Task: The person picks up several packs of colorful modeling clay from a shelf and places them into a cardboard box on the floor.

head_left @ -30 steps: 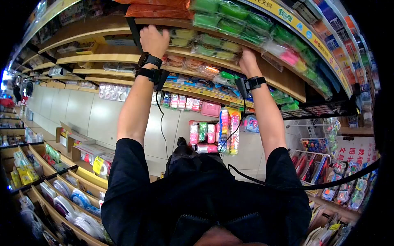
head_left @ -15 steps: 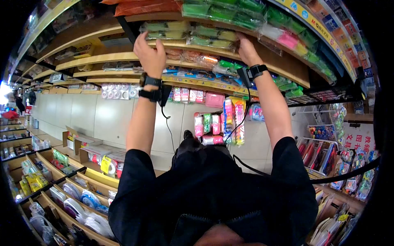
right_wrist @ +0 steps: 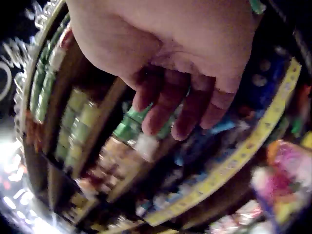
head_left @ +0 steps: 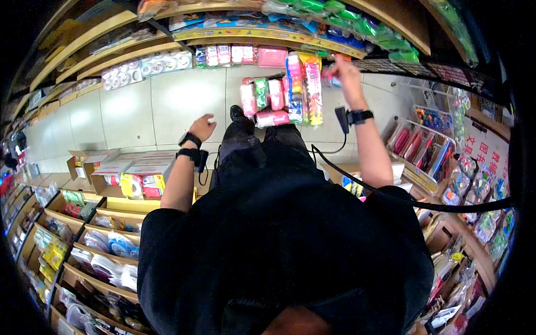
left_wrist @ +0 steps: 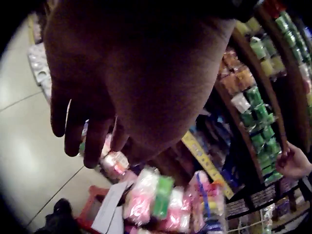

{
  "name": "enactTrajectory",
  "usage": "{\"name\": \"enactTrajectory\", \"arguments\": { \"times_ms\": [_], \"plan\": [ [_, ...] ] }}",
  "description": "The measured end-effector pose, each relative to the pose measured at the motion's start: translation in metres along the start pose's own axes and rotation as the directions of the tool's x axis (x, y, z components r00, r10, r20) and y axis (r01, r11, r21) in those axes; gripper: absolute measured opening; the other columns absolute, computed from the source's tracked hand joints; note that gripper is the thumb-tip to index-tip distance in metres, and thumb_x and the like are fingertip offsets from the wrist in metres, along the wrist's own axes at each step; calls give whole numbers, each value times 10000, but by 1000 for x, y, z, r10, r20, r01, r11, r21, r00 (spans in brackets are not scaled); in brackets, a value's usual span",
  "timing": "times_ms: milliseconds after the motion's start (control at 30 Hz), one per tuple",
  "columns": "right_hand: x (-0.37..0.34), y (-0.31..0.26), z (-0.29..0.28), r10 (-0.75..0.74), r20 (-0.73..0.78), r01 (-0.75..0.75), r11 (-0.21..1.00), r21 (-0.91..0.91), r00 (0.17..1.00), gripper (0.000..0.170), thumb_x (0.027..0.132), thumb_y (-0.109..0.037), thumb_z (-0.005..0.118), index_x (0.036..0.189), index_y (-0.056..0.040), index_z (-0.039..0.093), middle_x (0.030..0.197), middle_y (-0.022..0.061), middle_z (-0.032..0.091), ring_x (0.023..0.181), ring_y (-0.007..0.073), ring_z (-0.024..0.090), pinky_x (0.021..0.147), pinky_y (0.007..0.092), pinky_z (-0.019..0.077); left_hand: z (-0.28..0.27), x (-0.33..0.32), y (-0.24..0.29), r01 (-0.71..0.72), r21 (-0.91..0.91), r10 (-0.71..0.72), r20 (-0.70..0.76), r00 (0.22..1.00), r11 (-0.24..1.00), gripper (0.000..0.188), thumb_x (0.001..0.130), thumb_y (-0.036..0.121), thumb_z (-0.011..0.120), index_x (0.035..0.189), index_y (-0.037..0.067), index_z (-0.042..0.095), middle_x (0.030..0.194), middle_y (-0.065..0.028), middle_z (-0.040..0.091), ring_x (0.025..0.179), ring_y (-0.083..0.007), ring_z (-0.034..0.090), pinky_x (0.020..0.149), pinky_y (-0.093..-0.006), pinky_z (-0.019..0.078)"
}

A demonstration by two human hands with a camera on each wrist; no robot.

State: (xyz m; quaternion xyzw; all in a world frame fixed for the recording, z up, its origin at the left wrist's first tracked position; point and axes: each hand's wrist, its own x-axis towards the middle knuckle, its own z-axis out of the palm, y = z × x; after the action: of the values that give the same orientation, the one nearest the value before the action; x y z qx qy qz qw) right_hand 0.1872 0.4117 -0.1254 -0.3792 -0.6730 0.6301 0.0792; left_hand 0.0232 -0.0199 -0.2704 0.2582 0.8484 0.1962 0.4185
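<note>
My left hand (head_left: 202,128) hangs above the floor left of my legs, its fingers loosely bent. In the left wrist view the same hand's fingers (left_wrist: 97,139) point down with nothing in them. My right hand (head_left: 346,78), slightly blurred, is at the right, near the lowest shelf's end. Its loosely curled fingers (right_wrist: 161,112) hold nothing in the right wrist view. Between the hands, by my feet, are pink and white plastic-wrapped packs (head_left: 276,95), a green pack (head_left: 261,92) and a long colourful pack (head_left: 314,92). A red frame edge (left_wrist: 92,200) shows beside them.
Shelves with a yellow label strip (head_left: 251,34) run across the front, holding wrapped green packs (head_left: 363,28). A pink box (head_left: 272,57) stands below. Open cartons (head_left: 139,170) lie at the left, a wire rack (head_left: 421,142) at the right. A black cable (head_left: 446,206) crosses the right side.
Both hands have come away from the yellow-green packs on the shelf and dropped lower, the left moving back toward my body. The view has tipped down toward the floor.
</note>
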Motion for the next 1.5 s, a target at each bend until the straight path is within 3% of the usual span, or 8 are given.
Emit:
{"name": "enactTrajectory", "arguments": {
  "times_ms": [100, 200, 267, 533, 967, 1233, 1300, 1500],
  "plan": [
    [-49, 80, -12, 318, -5, -314, 935, -163, 948, 283, 837, -169, 562, 1059, 7, 540, 890, 117, 627, 741, 150, 606, 691, 271, 476, 44, -22, -33, 84, -8, -83, 78, 994, 996, 388, 775, 276, 555, 1115, 90, 564, 925, -169, 645, 911, -319, 606, 847, -390, 468],
    [-77, 179, -27, 391, -87, -399, 906, -140, 916, 499, 748, -158, 669, 1174, 9, 467, 965, 141, 607, 819, 169, 596, 724, 278, 475, 63, -47, -43, 132, 120, -154, 203, 967, 984, 381, 758, 279, 553, 1085, 85, 589, 994, -192, 622, 962, -326, 584, 855, -385, 460],
    [-83, 233, -31, 439, -207, -485, 769, -417, 874, 733, 680, -221, 736, 1272, 1, 365, 1074, 176, 565, 930, 228, 578, 794, 316, 469, 63, -56, -37, 187, 121, -212, 233, 949, 975, 384, 754, 281, 549, 1079, 82, 590, 975, -193, 626, 946, -338, 586, 851, -393, 461],
    [-78, 187, 22, 409, -302, -505, 619, -602, 861, 839, 646, -265, 741, 1312, -132, 248, 1230, 202, 434, 1086, 399, 488, 924, 426, 412, 40, -53, 18, 216, 66, -219, 49, 974, 974, 360, 777, 247, 549, 1095, 78, 565, 894, -182, 650, 844, -315, 626, 767, -391, 490],
    [-71, 191, -1, 332, -396, -513, 639, -573, 856, 526, 681, -172, 662, 1133, -111, 400, 1025, 164, 594, 960, 347, 576, 806, 433, 471, 38, -52, 40, 159, 14, -159, 42, 986, 987, 321, 796, 231, 555, 1075, 73, 570, 862, -166, 653, 825, -303, 630, 753, -380, 492],
    [-101, 166, -70, 148, -215, -191, 962, -197, 965, 700, 696, -141, 714, 1279, -8, 351, 1061, 97, 599, 916, 234, 604, 785, 354, 490, 24, -36, 68, 24, -78, -24, 4, 1000, 997, 295, 815, 220, 553, 1076, 82, 569, 821, -139, 649, 747, -252, 629, 684, -352, 495],
    [-135, 116, -86, 579, -235, -523, 811, 262, 781, 621, 725, -146, 697, 1253, -14, 398, 1073, 92, 585, 963, 238, 585, 732, 411, 510, 12, -28, 88, -83, -93, 76, -72, 994, 992, 285, 813, 202, 552, 1065, 70, 575, 833, -170, 644, 747, -276, 638, 676, -348, 501],
    [-212, 35, -103, 474, 7, -327, 596, 734, 880, 402, 833, -185, 582, 1174, -11, 458, 1106, 139, 560, 932, 273, 602, 729, 444, 546, -19, -14, 177, -206, -422, 227, 1, 974, 883, 359, 848, 165, 540, 1172, 17, 494, 941, -145, 633, 868, -216, 617, 748, -299, 480]
  ]
}}
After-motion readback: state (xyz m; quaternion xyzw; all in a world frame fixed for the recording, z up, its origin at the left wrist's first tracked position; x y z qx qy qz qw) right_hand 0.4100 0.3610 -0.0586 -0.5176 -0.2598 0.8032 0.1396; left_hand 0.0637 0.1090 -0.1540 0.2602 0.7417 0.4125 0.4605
